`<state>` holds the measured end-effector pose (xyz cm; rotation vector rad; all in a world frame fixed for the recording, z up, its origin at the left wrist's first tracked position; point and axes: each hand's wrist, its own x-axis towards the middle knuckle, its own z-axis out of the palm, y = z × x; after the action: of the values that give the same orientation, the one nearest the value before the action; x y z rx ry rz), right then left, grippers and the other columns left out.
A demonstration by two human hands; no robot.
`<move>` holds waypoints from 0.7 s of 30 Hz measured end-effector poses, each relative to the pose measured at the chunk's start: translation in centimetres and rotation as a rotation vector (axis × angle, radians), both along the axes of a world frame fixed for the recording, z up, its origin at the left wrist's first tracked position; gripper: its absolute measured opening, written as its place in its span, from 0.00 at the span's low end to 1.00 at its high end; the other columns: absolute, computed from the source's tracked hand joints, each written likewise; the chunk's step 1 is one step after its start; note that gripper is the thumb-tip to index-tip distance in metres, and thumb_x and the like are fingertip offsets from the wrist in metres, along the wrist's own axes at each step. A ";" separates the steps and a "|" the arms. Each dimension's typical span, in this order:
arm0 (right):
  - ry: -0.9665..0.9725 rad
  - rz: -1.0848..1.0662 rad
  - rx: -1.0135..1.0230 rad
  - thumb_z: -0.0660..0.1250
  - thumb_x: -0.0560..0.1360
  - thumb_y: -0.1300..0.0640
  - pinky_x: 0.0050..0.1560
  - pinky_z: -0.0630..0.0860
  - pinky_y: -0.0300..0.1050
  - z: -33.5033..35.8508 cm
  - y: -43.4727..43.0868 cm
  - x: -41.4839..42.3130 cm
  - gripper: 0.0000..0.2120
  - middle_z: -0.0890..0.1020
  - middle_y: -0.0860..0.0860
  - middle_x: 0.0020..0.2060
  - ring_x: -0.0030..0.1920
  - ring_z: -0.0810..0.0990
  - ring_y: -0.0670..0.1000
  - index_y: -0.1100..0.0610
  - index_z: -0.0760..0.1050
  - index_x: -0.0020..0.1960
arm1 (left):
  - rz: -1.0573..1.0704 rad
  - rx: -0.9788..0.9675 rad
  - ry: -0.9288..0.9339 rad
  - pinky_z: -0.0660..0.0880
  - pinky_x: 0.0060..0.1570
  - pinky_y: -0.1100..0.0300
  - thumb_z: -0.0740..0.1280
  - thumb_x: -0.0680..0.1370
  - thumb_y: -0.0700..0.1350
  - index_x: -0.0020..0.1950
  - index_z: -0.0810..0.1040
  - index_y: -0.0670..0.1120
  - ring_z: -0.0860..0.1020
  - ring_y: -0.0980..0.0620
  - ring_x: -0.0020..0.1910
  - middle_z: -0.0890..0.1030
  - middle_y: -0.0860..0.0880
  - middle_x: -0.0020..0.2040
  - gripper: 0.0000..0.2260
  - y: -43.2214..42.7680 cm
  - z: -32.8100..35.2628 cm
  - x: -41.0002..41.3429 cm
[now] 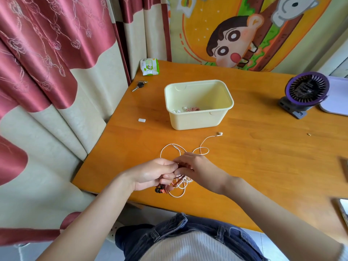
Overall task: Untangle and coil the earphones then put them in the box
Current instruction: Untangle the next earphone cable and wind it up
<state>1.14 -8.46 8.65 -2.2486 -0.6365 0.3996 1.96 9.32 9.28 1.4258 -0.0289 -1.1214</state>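
A tangle of white earphone cable (170, 148) and dark red cable (178, 182) lies near the table's front edge. My left hand (152, 174) and my right hand (197, 170) meet over it, both pinching cables at the knot. One white earbud (219, 133) trails off toward the box. A black and orange earbud (159, 190) hangs below my left hand. The pale yellow box (197, 119) stands open behind, with a coiled pink earphone (192, 109) and white earbuds inside.
On the orange wooden table (263, 157) are a wipes pack (149, 66), keys (139, 85), a small white piece (141, 120), a purple fan (305, 93) and a phone (343, 208) at the right edge. Curtains hang at the left.
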 end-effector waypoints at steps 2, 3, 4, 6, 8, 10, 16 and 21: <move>0.016 -0.005 -0.003 0.65 0.77 0.54 0.44 0.69 0.31 0.0 0.0 0.1 0.10 0.78 0.49 0.46 0.44 0.74 0.45 0.57 0.76 0.57 | -0.008 -0.026 0.021 0.74 0.43 0.60 0.57 0.81 0.46 0.42 0.71 0.45 0.61 0.56 0.28 0.62 0.53 0.29 0.10 0.2 -0.2 0.2; 0.027 -0.011 -0.009 0.65 0.77 0.53 0.43 0.70 0.32 -0.1 -0.1 0.1 0.10 0.79 0.50 0.46 0.43 0.75 0.46 0.57 0.77 0.55 | -0.009 -0.040 0.031 0.73 0.42 0.60 0.58 0.79 0.47 0.42 0.71 0.44 0.62 0.56 0.28 0.62 0.53 0.29 0.09 0.2 -0.3 0.3; 0.035 -0.023 -0.017 0.64 0.77 0.52 0.43 0.70 0.34 -0.2 -0.1 0.0 0.10 0.80 0.50 0.45 0.43 0.75 0.46 0.58 0.77 0.53 | -0.004 -0.055 0.044 0.73 0.42 0.60 0.59 0.78 0.48 0.42 0.72 0.44 0.62 0.56 0.28 0.62 0.53 0.29 0.09 0.3 -0.4 0.4; 0.040 -0.057 -0.039 0.63 0.78 0.50 0.41 0.71 0.39 -0.4 0.0 0.0 0.12 0.79 0.51 0.42 0.40 0.75 0.48 0.59 0.77 0.49 | 0.011 -0.093 0.064 0.74 0.42 0.59 0.60 0.77 0.48 0.42 0.72 0.45 0.62 0.56 0.28 0.63 0.53 0.29 0.08 0.4 -0.6 0.5; 0.046 -0.101 -0.039 0.62 0.78 0.49 0.36 0.68 0.38 -0.6 0.0 -0.2 0.13 0.76 0.48 0.37 0.36 0.72 0.46 0.60 0.74 0.44 | 0.034 -0.121 0.060 0.74 0.41 0.60 0.60 0.77 0.48 0.43 0.72 0.44 0.63 0.57 0.28 0.63 0.53 0.29 0.08 0.5 -0.9 0.5; 0.054 -0.144 -0.001 0.60 0.79 0.51 0.35 0.64 0.37 -0.6 0.0 -0.4 0.14 0.73 0.47 0.35 0.34 0.69 0.45 0.59 0.72 0.41 | 0.111 -0.139 0.060 0.72 0.39 0.62 0.61 0.77 0.47 0.44 0.74 0.44 0.63 0.57 0.28 0.63 0.52 0.30 0.07 0.7 -1.4 0.6; 0.085 -0.259 0.110 0.56 0.81 0.56 0.33 0.65 0.33 -0.8 0.8 -0.7 0.13 0.73 0.48 0.32 0.30 0.69 0.42 0.62 0.73 0.42 | 0.433 -0.269 0.152 0.74 0.31 0.60 0.62 0.76 0.44 0.43 0.67 0.44 0.63 0.57 0.25 0.64 0.52 0.28 0.05 0.3 -2.3 0.3; 0.281 -0.365 0.327 0.58 0.80 0.58 0.40 0.72 0.39 -0.5 1.4 -0.5 0.05 0.78 0.52 0.41 0.40 0.77 0.49 0.58 0.67 0.54 | 0.401 -0.214 0.067 0.72 0.31 0.61 0.58 0.79 0.43 0.43 0.67 0.44 0.61 0.57 0.25 0.63 0.52 0.28 0.06 0.0 -1.4 0.0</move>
<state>0.62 -7.02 8.12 -1.8966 -0.1259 0.3858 1.99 9.36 7.92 1.1395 0.1732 -0.8065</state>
